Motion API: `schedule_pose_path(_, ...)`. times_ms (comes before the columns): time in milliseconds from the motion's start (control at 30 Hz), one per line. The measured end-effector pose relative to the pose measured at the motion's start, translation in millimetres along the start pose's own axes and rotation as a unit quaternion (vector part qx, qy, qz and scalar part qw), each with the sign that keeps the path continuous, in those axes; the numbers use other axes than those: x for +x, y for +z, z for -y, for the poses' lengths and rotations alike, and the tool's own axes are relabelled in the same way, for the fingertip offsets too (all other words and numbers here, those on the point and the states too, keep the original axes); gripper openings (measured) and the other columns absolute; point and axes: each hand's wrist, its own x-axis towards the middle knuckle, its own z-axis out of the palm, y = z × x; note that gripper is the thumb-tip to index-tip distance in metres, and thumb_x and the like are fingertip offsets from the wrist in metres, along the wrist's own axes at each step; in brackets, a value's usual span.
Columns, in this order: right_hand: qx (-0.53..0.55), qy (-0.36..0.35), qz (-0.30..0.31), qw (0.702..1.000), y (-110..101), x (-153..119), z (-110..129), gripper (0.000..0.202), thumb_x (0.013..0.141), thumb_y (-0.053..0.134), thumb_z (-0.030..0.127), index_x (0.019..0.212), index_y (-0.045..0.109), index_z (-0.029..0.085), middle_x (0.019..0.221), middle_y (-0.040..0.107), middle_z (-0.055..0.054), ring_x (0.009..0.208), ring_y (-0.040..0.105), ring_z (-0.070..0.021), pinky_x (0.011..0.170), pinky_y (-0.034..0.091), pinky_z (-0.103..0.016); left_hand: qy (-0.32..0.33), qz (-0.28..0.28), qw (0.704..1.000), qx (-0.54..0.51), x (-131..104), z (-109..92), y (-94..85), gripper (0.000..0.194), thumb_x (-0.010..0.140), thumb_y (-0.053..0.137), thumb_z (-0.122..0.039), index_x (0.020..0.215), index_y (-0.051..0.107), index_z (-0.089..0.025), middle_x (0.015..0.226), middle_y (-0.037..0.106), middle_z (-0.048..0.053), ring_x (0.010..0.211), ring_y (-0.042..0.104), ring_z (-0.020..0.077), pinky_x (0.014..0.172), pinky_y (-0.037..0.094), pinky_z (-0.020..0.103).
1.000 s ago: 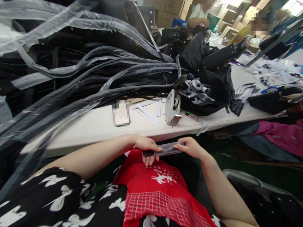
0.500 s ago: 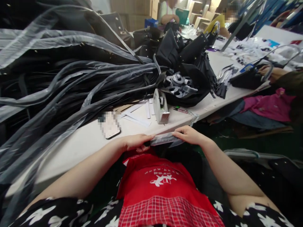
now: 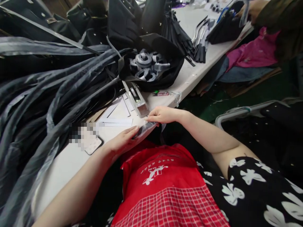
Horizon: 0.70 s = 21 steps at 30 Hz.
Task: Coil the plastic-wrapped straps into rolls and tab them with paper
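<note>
A short black strap in clear plastic film (image 3: pixel 147 126) runs between my two hands at the table's front edge. My left hand (image 3: pixel 123 138) grips its left end, fingers pressed together and thumb hidden. My right hand (image 3: pixel 163 115) is closed on the right end, fingertips just below a tape dispenser (image 3: pixel 138 99). Whether those fingertips touch the dispenser or its tape I cannot tell. Paper strips (image 3: pixel 113 110) lie left of the dispenser, and a phone (image 3: pixel 93 145) rests near my left wrist.
Long plastic-wrapped black straps (image 3: pixel 54 82) heap over the table's left side. Behind the dispenser, a black bag (image 3: pixel 163 80) holds several coiled wrapped straps (image 3: pixel 144 60). Small pink-handled snips (image 3: pixel 162 93) lie near the edge. At right, another person's hand (image 3: pixel 254 9) touches a black bag (image 3: pixel 227 26).
Both hands and the strap have moved up onto the table edge, closer to the tape dispenser. The view has tilted down and turned right.
</note>
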Motion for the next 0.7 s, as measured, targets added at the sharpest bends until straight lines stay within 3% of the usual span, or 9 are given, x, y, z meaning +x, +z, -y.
schedule_pose_path(67,-0.021,-0.013,0.008,1.000,-2.6,3.8,0.6,0.038,0.093,0.048,0.039,0.075,0.069,0.012,0.057,0.062,0.000,0.049,0.052,-0.0088,0.051,0.036,-0.020,-0.002,0.011,1.000,0.007,4.1,-8.4,5.0,0.049,0.083,0.054,-0.063,0.090,0.057,-0.015,0.054,0.030,-0.008,0.046,0.019,0.0073,0.043,0.013,0.023)
schedule_pose_path(200,-0.029,-0.035,0.021,0.999,-16.9,4.0,-2.3,0.037,0.092,0.050,0.041,0.084,0.072,0.013,0.060,0.064,0.000,0.053,0.056,-0.0102,0.054,0.038,-0.021,-0.016,0.088,0.996,0.027,3.5,-22.4,9.7,0.049,0.088,0.051,-0.058,0.084,0.063,-0.011,0.055,0.030,-0.007,0.049,0.021,0.0073,0.045,0.017,0.022)
schedule_pose_path(300,-0.023,-0.097,0.020,0.995,-29.8,0.1,-16.2,0.036,0.080,0.066,0.044,0.102,0.072,0.016,0.085,0.072,-0.002,0.076,0.063,-0.0144,0.069,0.043,-0.022,-0.026,0.112,0.993,-0.021,-10.9,-35.9,10.7,0.042,0.087,0.057,-0.051,0.078,0.062,-0.010,0.055,0.033,-0.006,0.049,0.027,0.0067,0.045,0.022,0.020)
schedule_pose_path(367,-0.016,-0.110,-0.010,0.994,-27.2,0.0,-30.9,0.053,0.067,0.078,0.040,0.115,0.067,0.019,0.104,0.070,-0.003,0.091,0.063,-0.0179,0.079,0.044,-0.023,-0.009,0.110,0.991,-0.079,-23.2,-50.4,12.4,0.036,0.088,0.059,-0.045,0.076,0.061,-0.011,0.055,0.038,-0.004,0.047,0.032,0.0063,0.044,0.026,0.019)
schedule_pose_path(433,0.030,-0.078,-0.050,0.995,-8.6,3.9,-43.9,0.056,0.068,0.078,0.037,0.119,0.064,0.017,0.102,0.070,-0.004,0.090,0.062,-0.0183,0.078,0.045,-0.025,0.060,0.102,0.983,-0.139,-30.7,-68.6,14.7,0.032,0.089,0.058,-0.040,0.075,0.061,-0.011,0.055,0.045,-0.002,0.045,0.039,0.0070,0.043,0.031,0.020)
schedule_pose_path(500,0.125,-0.029,-0.071,0.989,24.0,10.3,-48.4,0.043,0.083,0.064,0.041,0.115,0.063,0.013,0.083,0.069,-0.003,0.073,0.061,-0.0154,0.068,0.046,-0.025,0.169,0.061,0.962,-0.204,-28.4,-86.3,15.7,0.024,0.088,0.059,-0.035,0.084,0.065,-0.012,0.061,0.056,0.001,0.050,0.051,0.0094,0.050,0.042,0.021)
schedule_pose_path(600,0.252,0.025,-0.097,0.963,77.1,13.3,-35.0,0.046,0.093,0.047,0.052,0.101,0.067,0.011,0.060,0.060,0.001,0.049,0.049,-0.0103,0.052,0.041,-0.023,0.318,-0.074,0.905,-0.273,-5.5,-101.1,9.2,0.025,0.083,0.065,-0.028,0.107,0.067,-0.019,0.092,0.070,0.004,0.082,0.067,0.0148,0.081,0.051,0.028)
schedule_pose_path(633,0.261,0.017,-0.094,0.961,89.7,10.0,-26.8,0.051,0.093,0.045,0.056,0.091,0.068,0.011,0.053,0.055,0.002,0.045,0.044,-0.0092,0.049,0.038,-0.022,0.347,-0.120,0.889,-0.272,5.4,-101.5,4.6,0.029,0.082,0.067,-0.028,0.110,0.066,-0.020,0.101,0.071,0.005,0.093,0.067,0.0164,0.090,0.049,0.031)
schedule_pose_path(700,0.303,-0.048,-0.044,0.951,100.6,-3.6,-8.6,0.053,0.094,0.041,0.058,0.090,0.068,0.012,0.049,0.053,0.003,0.044,0.040,-0.0079,0.046,0.033,-0.020,0.376,-0.195,0.880,-0.213,27.4,-94.7,-4.6,0.031,0.081,0.069,-0.033,0.108,0.067,-0.018,0.106,0.072,0.008,0.101,0.065,0.0193,0.098,0.044,0.034)
